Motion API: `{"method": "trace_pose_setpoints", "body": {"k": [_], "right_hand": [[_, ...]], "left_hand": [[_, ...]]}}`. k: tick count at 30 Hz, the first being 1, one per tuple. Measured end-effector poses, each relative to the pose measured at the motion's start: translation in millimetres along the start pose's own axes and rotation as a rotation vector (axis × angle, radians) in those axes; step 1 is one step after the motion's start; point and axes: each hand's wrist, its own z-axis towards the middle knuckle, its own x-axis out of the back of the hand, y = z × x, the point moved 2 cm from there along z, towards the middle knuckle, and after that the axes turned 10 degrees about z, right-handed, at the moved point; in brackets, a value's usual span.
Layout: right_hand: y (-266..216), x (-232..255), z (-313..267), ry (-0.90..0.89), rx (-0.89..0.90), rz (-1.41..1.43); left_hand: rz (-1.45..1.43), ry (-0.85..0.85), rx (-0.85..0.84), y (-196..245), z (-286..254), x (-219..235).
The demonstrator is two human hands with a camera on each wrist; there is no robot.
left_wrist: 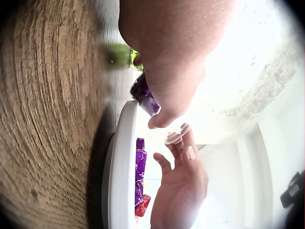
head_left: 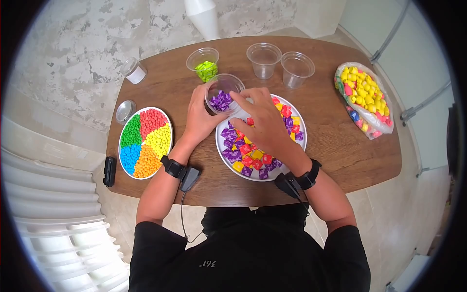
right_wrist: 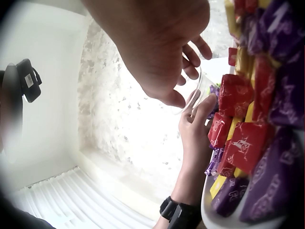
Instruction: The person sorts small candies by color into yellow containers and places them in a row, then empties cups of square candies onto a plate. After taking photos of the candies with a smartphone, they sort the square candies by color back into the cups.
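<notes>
A clear plastic cup [head_left: 211,87] with purple wrapped candies [head_left: 221,101] at its bottom leans toward me, its mouth facing up. My left hand [head_left: 198,117] grips it around the side. Over the rim reaches my right hand [head_left: 262,119], fingers spread and loosely bent, with nothing visible between them. In the right wrist view the fingers of the right hand [right_wrist: 157,57] hang at the cup's mouth. Beneath the hands lies a white round plate [head_left: 219,150] of purple, red and yellow wrapped candies [right_wrist: 248,145], partly hidden by the right hand and forearm.
Behind the held cup stands a cup of green candies [head_left: 206,70], with two clear cups [head_left: 263,61] farther right. An oval plate [head_left: 172,138] of coloured small candies lies left. A plastic bag [head_left: 384,125] of yellow and pink pieces sits right. Two small jars [head_left: 133,71] stand at the left edge.
</notes>
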Motion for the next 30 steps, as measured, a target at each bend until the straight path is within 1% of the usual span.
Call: {"method": "trace_pose_setpoints", "body": {"k": [1,3,4,6,10,12,13,15,16,18,22,24,30], "right_hand": [[1,1,1,0.000,0.000,-0.001],[4,4,1,0.130,-0.069,0.069],[7,6,0,0.128,-0.071,0.071],[17,10,-2,0.081,-0.218,0.058],[17,8,-2,0.027,-0.175,0.066],[11,1,-4,-0.100,-0.066,0.111],[11,-3,-6,-0.100,-0.067,0.111],[12,-15,-12,-0.128,0.049,0.129],[14,-17,-15,-0.128,0.049,0.129],[15,-23,-20,-0.245,-0.019,0.074],[13,-20,-19,-0.264,-0.020,0.055],[6,-15,-17,-0.394,-0.069,-0.056],[3,-14,-18,-0.383,-0.080,-0.171]], "left_hand": [[-0.001,0.001,0.000,0,1,0],[0.004,0.006,-0.007,0,0,1],[0.004,0.005,-0.003,0,-1,1],[0.010,0.008,0.005,-1,0,0],[-0.026,0.009,0.037,-8,-1,-2],[-0.091,0.016,0.107,-11,-2,-3],[-0.091,0.014,0.107,-13,-2,-3],[-0.090,0.024,0.118,-14,-1,-3],[-0.091,0.024,0.119,-14,-2,-3],[-0.084,0.018,0.123,-13,-2,-3],[-0.091,0.024,0.120,-14,-2,-3],[-0.085,0.016,0.126,-13,-2,-3],[-0.090,0.013,0.128,-14,-2,-3]]}}
